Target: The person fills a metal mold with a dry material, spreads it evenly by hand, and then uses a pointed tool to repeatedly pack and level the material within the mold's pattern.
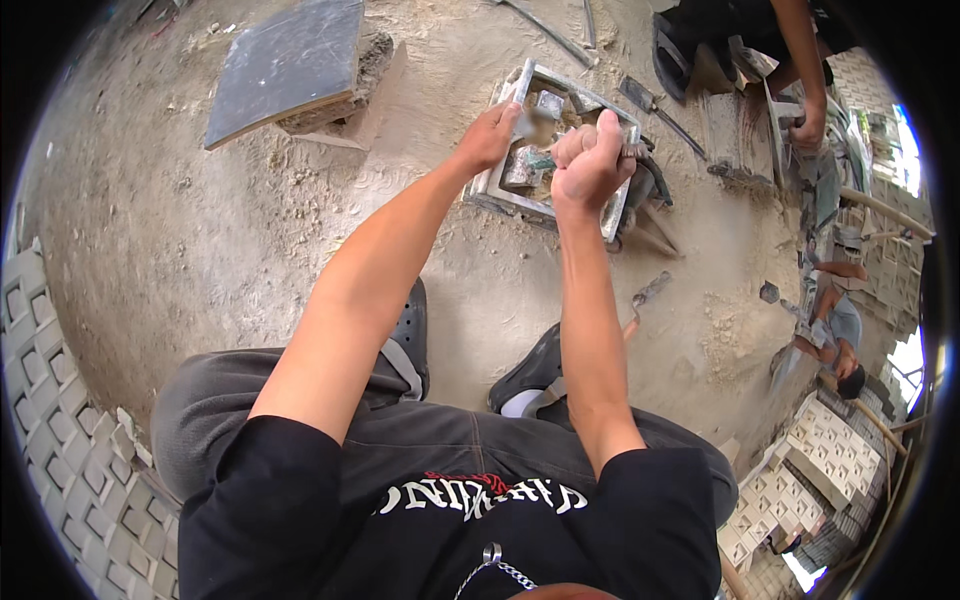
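Note:
A rectangular metal mould frame [530, 72] lies on the dusty ground before me, with several pale, angular block shapes [549, 103] inside it. My left hand [490, 137] is closed on its left side. Over the frame's right half, my right hand [592, 165] makes a fist with the thumb on top. From that fist sticks a short greenish tool [540, 159]; most of it is hidden by the fingers, so its kind does not show. Blurred dust or motion covers part of the frame's middle.
A dark square board [290, 65] rests on a clay-like block at the upper left. Right of the frame lie a flat-bladed tool [660, 115] and a small trowel [652, 288]. A co-worker's arm [800, 60] reaches to another mould [738, 140]. Stacked patterned blocks [820, 460] stand lower right.

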Demonstrator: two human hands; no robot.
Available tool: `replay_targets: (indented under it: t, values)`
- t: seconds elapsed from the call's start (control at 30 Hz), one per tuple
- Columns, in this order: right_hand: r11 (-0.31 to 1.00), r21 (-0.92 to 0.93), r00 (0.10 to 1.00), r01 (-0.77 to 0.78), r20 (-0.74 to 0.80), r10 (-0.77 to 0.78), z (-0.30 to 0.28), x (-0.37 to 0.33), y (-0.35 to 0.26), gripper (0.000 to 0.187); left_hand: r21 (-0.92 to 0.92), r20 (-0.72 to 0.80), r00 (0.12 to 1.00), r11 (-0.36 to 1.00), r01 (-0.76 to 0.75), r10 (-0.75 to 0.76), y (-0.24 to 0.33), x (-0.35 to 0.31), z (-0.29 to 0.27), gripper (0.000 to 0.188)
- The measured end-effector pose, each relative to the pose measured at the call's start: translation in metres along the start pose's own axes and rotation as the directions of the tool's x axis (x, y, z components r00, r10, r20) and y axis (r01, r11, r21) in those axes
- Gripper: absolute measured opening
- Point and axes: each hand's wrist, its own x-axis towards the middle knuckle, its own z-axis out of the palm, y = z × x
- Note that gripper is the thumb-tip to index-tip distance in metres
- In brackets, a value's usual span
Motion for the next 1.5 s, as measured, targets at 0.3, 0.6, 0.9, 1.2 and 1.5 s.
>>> replay_targets:
  t: [0.3,0.6,0.9,1.2,1.5]
  values:
    - [0.999,-0.041,0.998,0.017,-0.065,-0.02,0.014,-0.006,-0.014,0.051,0.045,0.004,1.0,0.999,0.029,-0.03,0.009,-0.006,0.0,0.056]
    - [0.966,-0.182,0.979,0.185,0.116,-0.166,0.03,-0.008,-0.02,0.052,0.099,-0.063,0.998,0.995,-0.002,0.008,0.009,-0.008,0.0,0.053]
    - [0.961,-0.107,0.966,0.255,0.061,-0.25,0.023,-0.016,-0.024,0.05,0.126,-0.078,0.997,0.992,0.023,-0.013,0.006,-0.005,0.0,0.056]
    - [0.969,-0.206,0.99,0.14,0.053,-0.131,0.012,-0.007,0.004,0.049,0.112,-0.011,0.999,0.993,0.043,-0.042,0.015,-0.004,0.007,0.056]
    - [0.962,-0.223,0.95,0.159,0.301,-0.088,0.022,-0.01,-0.001,0.051,0.067,-0.021,0.999,0.997,-0.027,0.029,-0.014,0.009,0.005,0.055]
